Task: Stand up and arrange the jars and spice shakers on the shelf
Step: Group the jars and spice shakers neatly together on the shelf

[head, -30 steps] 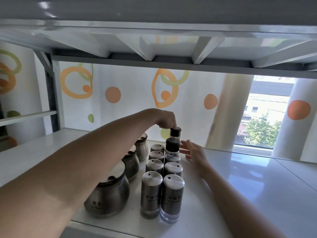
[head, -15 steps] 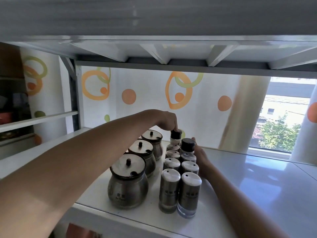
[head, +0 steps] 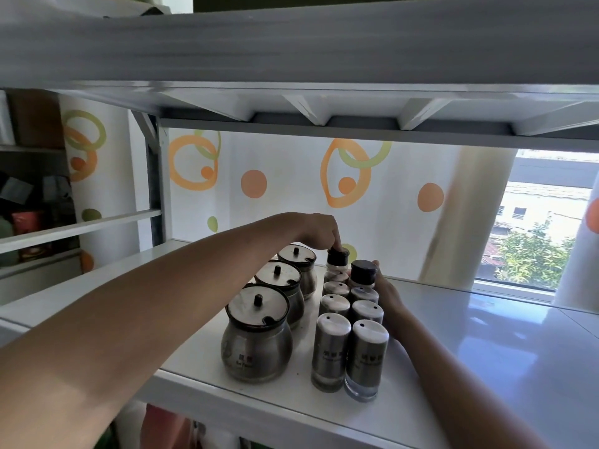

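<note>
On the white shelf (head: 470, 367), three round steel jars stand in a line: front jar (head: 256, 348), middle jar (head: 278, 283), back jar (head: 301, 260). To their right, several steel spice shakers stand upright in two columns, with the front pair (head: 348, 354) nearest me. Two black-capped bottles close the columns at the back: the left bottle (head: 337, 257) and the right bottle (head: 363, 273). My left hand (head: 319, 233) reaches over the jars, its fingertips closed on the left bottle's cap. My right hand (head: 387, 296) lies flat against the right side of the right column, fingers partly hidden behind the right bottle.
The upper shelf's underside (head: 324, 105) with its ribs hangs low over the shelf. A grey upright post (head: 155, 183) stands at the left, and a curtain with orange circles (head: 291, 183) behind. A window (head: 544, 234) is at the right. Bare shelf surface extends right of the shakers.
My right hand has moved in from the right and now rests against the shaker column. My left hand stays on the bottle cap. My view now looks more down onto the lids.
</note>
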A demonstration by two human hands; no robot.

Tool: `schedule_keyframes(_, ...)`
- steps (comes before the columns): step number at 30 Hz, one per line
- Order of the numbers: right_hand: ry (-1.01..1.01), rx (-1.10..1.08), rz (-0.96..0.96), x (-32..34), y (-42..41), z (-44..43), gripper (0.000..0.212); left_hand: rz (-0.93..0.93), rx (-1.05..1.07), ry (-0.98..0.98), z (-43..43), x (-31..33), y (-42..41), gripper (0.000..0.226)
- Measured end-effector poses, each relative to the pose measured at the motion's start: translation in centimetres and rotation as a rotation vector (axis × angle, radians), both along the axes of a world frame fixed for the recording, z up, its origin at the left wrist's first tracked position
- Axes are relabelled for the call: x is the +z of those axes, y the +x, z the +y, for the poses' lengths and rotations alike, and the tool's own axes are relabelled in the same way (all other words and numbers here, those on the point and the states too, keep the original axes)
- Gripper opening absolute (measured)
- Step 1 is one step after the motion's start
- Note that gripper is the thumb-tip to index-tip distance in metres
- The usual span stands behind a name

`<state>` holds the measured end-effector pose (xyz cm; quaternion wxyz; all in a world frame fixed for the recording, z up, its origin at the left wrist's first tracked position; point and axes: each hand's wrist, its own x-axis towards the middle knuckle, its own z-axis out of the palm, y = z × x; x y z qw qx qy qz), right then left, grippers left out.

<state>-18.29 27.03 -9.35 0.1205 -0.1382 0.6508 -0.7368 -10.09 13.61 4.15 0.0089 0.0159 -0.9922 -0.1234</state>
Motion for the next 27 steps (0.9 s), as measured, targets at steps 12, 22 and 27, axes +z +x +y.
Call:
schedule_keyframes(12,0.027,-0.084,0.078,0.1,1.0,0.2,0.050,0.033,-0.033,0.082,-0.3,-0.3,0.9,0.058)
schedule_keyframes(22,-0.108,-0.133,0.017,-0.9,2.7,2.0,0.074,0.456,0.060,0.995,-8.2,-3.7,4.0,0.041)
schedule_keyframes(27,-0.144,-0.132,0.031,-0.4,4.7,2.1,0.070,0.371,0.216,1.446,-11.2,-10.3,4.2,0.060)
